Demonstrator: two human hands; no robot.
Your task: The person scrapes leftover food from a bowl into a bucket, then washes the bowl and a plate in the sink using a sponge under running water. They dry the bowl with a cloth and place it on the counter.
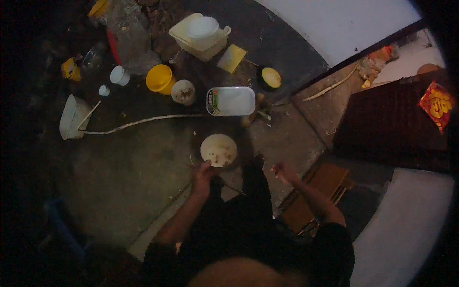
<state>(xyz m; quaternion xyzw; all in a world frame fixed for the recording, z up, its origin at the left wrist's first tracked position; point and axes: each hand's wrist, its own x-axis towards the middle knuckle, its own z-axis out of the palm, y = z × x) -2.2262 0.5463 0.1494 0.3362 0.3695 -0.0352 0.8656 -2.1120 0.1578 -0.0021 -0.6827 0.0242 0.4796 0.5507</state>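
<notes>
A round pale bowl [218, 149] with a few brownish bits inside is in front of me, tilted up enough to show its inside. My left hand [202, 175] grips its near left edge, thumb over the rim. Apart from the bowl, my right hand [284, 173] hangs over the floor to the right with its fingers bent. The dim light hides whether anything thin lies between them. Just beyond the bowl is a white rectangular tub [235, 101] with a printed label at its left end.
A yellow bucket [159, 79], a stained round container [183, 92], a cream basin [200, 43] and a cut gourd or melon [271, 78] stand farther off. A pale hose [143, 122] runs across the floor from a white container [73, 118]. Flattened cardboard [312, 197] lies at right.
</notes>
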